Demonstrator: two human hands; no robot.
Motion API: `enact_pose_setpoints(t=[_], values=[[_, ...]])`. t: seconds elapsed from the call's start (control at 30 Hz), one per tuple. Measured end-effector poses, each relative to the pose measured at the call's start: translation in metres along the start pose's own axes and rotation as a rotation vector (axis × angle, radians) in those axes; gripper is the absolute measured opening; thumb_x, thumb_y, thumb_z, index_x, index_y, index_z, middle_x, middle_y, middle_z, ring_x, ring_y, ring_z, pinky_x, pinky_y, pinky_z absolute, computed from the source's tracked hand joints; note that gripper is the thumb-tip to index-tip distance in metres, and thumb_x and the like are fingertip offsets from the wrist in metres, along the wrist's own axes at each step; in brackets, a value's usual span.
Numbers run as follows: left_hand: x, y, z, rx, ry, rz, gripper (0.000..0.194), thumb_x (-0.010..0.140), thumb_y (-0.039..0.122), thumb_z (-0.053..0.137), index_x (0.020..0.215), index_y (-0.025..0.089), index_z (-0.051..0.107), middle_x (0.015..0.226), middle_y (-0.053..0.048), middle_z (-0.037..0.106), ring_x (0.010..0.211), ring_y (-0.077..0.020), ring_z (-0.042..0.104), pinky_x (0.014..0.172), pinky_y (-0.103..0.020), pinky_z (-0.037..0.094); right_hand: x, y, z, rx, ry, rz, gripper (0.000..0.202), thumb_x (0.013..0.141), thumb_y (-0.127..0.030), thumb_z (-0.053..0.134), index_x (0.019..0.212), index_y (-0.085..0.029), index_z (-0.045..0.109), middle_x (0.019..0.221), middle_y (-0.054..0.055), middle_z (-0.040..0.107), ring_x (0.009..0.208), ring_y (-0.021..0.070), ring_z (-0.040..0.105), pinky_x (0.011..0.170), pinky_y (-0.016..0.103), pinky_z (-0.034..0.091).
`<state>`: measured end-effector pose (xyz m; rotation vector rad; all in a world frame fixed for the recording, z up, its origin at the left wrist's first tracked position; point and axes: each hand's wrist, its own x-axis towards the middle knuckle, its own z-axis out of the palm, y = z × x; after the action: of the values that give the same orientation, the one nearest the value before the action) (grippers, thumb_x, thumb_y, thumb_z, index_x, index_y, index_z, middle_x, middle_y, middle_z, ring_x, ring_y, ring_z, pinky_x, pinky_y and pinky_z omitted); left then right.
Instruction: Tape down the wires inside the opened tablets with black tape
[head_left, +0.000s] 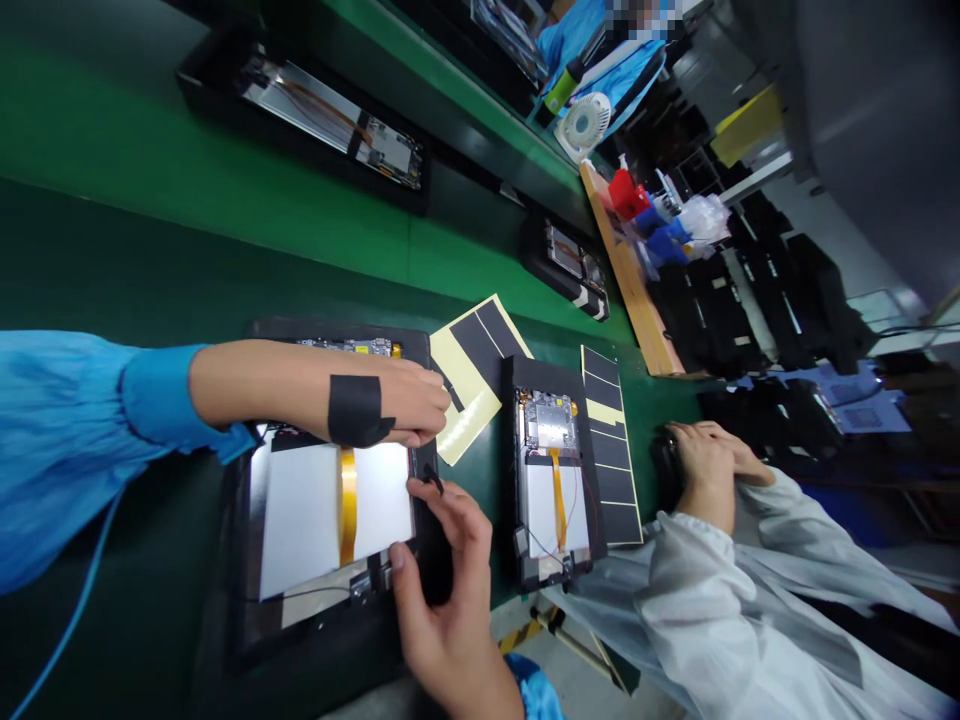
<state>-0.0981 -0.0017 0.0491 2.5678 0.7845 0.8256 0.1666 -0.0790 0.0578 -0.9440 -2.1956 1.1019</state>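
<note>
My left hand (pixel 409 400) reaches from the left across an opened tablet (pixel 255 560), its fingers bent down and pressed together near the right edge. What lies under those fingertips is hidden. A piece of black tape (pixel 355 408) is stuck on the back of this hand. My right hand (pixel 454 590) lies against the tablet's right edge, thumb and index finger apart. A small black strip (pixel 433 478) shows at the index fingertip. White battery cells (pixel 300 515) and an orange flat cable (pixel 348 505) are exposed inside the tablet, which rests on a black holder.
Sheets of black stickers (pixel 469 385) lie beside a second opened tablet (pixel 555 480); another sticker sheet (pixel 611 450) is further right. More units in black holders (pixel 195 85) stand at the back. A co-worker's hands (pixel 709 465) rest at the right, near a wooden edge (pixel 630 290).
</note>
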Motion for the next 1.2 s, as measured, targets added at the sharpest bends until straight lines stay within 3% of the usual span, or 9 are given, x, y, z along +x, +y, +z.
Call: enact_pose_setpoints(t=[0.23,0.33,0.43,0.57,0.73,0.87,1.0,1.1,1.2], values=[[-0.003,0.000,0.006,0.092,0.051,-0.049,0.024,0.102,0.012,0.037,0.088,0.020,0.055,0.081,-0.001,0.061,0.078,-0.0159,0.050,0.067,-0.033,0.037,0.001,0.002,-0.002,0.010,-0.018,-0.020,0.064,0.092,-0.005,0.057,0.147,-0.032,0.036,0.142,0.011,0.060,0.141,0.0261,0.052,0.119,0.053,0.044],[-0.008,0.009,0.014,0.107,0.170,-0.055,0.034,0.105,0.018,0.031,0.087,0.019,0.060,0.086,-0.002,0.063,0.082,-0.0157,0.052,0.070,-0.035,0.040,0.001,0.001,-0.003,0.014,-0.030,0.000,0.066,0.092,-0.005,0.057,0.148,-0.033,0.035,0.143,0.010,0.059,0.139,0.0258,0.054,0.119,0.054,0.044],[-0.016,0.022,0.021,-0.029,0.267,-0.016,0.039,0.108,0.024,0.028,0.086,0.021,0.061,0.087,-0.006,0.067,0.081,-0.0169,0.056,0.071,-0.033,0.044,0.002,0.000,-0.003,0.007,-0.030,-0.003,0.067,0.092,-0.005,0.057,0.148,-0.032,0.034,0.142,0.011,0.060,0.138,0.0262,0.054,0.119,0.054,0.044],[-0.024,0.035,0.024,-0.198,0.265,-0.062,0.038,0.107,0.028,0.029,0.091,0.023,0.063,0.086,-0.010,0.068,0.080,-0.0216,0.059,0.068,-0.034,0.045,0.003,-0.001,-0.002,-0.001,-0.013,-0.017,0.065,0.091,-0.006,0.059,0.147,-0.030,0.036,0.139,0.012,0.063,0.137,0.0268,0.056,0.117,0.053,0.046],[-0.019,0.027,0.024,-0.029,0.238,-0.026,0.028,0.099,0.014,0.033,0.083,0.022,0.055,0.083,-0.007,0.063,0.077,-0.0207,0.056,0.062,-0.033,0.041,0.005,-0.001,-0.006,0.036,-0.013,-0.013,0.060,0.093,-0.008,0.060,0.145,-0.029,0.037,0.139,0.012,0.065,0.133,0.0250,0.061,0.115,0.050,0.049],[-0.010,0.016,0.020,0.017,0.173,0.051,0.026,0.092,0.007,0.035,0.076,0.020,0.051,0.076,-0.001,0.056,0.073,-0.0145,0.050,0.060,-0.029,0.041,0.018,-0.004,-0.023,0.059,-0.105,0.038,0.050,0.096,-0.016,0.065,0.139,-0.027,0.041,0.131,0.012,0.072,0.125,0.0247,0.068,0.109,0.045,0.053],[-0.007,0.016,0.014,-0.009,0.200,0.007,0.029,0.091,0.007,0.032,0.074,0.019,0.052,0.074,0.001,0.053,0.071,-0.0112,0.046,0.059,-0.027,0.039,0.044,-0.010,-0.045,0.078,-0.167,0.040,0.027,0.099,-0.024,0.065,0.122,-0.026,0.052,0.108,0.006,0.079,0.105,0.0222,0.075,0.098,0.040,0.057],[-0.008,0.021,0.012,0.001,0.234,-0.022,0.024,0.085,0.002,0.036,0.074,0.019,0.049,0.076,-0.002,0.054,0.071,-0.0147,0.046,0.060,-0.030,0.040,0.065,-0.019,-0.058,0.052,-0.219,0.046,0.010,0.098,-0.029,0.065,0.103,-0.024,0.058,0.092,0.002,0.073,0.086,0.0185,0.073,0.082,0.033,0.059],[-0.010,0.023,0.012,0.025,0.253,-0.035,0.023,0.082,0.001,0.039,0.073,0.020,0.047,0.075,-0.004,0.055,0.072,-0.0184,0.044,0.062,-0.034,0.038,0.085,-0.027,-0.064,-0.046,-0.410,0.044,0.009,0.097,-0.030,0.064,0.093,-0.023,0.060,0.086,-0.001,0.066,0.081,0.0154,0.066,0.077,0.029,0.054]])
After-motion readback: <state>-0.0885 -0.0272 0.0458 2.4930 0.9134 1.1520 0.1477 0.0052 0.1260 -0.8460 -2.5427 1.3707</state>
